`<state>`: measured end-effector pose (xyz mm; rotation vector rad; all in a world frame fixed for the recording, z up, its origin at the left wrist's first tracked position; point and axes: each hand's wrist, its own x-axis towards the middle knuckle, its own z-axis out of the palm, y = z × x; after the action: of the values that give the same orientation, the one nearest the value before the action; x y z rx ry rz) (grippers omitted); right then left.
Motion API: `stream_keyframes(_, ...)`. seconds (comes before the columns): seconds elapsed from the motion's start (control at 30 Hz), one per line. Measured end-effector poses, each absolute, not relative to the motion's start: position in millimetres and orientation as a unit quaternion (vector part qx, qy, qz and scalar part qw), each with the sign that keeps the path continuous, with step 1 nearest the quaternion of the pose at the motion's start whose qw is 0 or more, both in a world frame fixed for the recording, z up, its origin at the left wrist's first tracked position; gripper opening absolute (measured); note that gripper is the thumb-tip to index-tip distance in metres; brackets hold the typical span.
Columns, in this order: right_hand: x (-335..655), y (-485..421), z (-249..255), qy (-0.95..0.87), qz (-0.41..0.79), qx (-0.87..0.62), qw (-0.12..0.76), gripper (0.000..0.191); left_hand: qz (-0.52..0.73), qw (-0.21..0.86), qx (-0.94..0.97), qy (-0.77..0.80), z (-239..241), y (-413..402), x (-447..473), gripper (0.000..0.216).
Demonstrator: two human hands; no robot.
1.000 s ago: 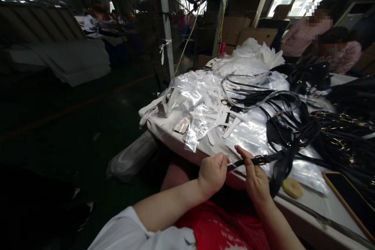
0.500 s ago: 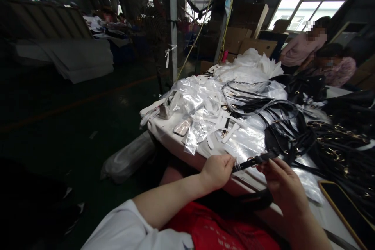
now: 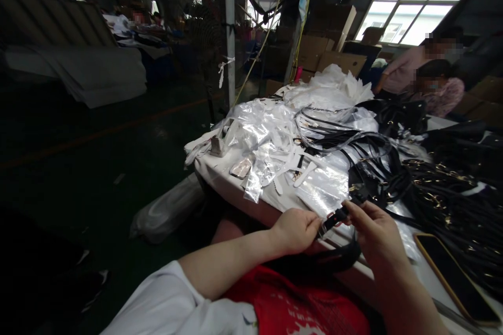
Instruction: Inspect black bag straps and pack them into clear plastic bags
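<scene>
Strap: a narrow black strap (image 3: 337,216) with a small gold-toned buckle is held just above the near edge of the table, stretched short between the two hands; its loose length loops down dark below the right hand, towards the lap.
Left hand: the left hand (image 3: 297,230) is curled into a loose fist, knuckles up, fingertips closed on the strap's near end; the bare forearm reaches forward from a white sleeve.
Right hand: the right hand (image 3: 375,235) has its back to the camera, wrist bent, thumb and forefinger pinched on the strap at the buckle.
Table: a white-covered worktable (image 3: 231,180) lies right in front of the hands.
Heap: crumpled clear plastic bags (image 3: 267,131) cover its left part.
Tangle: a mass of black straps with gold fittings (image 3: 451,193) spreads to the right.
Phone: a dark phone in an amber case (image 3: 451,277) lies flat just right of the right forearm.
Others: two people (image 3: 436,86) are at the far end of the table.
</scene>
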<state>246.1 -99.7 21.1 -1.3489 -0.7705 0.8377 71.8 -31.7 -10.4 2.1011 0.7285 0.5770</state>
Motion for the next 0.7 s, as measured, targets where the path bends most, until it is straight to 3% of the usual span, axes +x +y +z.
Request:
stream_keyframes(0.27, 241.8, -102.1, 15.6, -0.297, 0.355, -0.61, 0.643, 0.031, 0.193, 0.591, 0.72, 0.309, -14.2, -38.1, 75.5, 0.054)
stream_keyframes(0.47, 234.9, -103.9, 17.5, -0.208, 0.447, -0.567, 0.66, 0.033, 0.265, 0.621, 0.69, 0.261, -11.7, -40.4, 80.5, 0.056)
stream_keyframes(0.7, 241.4, -100.3, 39.1, -0.267, 0.387, -0.556, 0.685, 0.03, 0.312, 0.642, 0.673, 0.195, 10.3, -30.5, 97.9, 0.058)
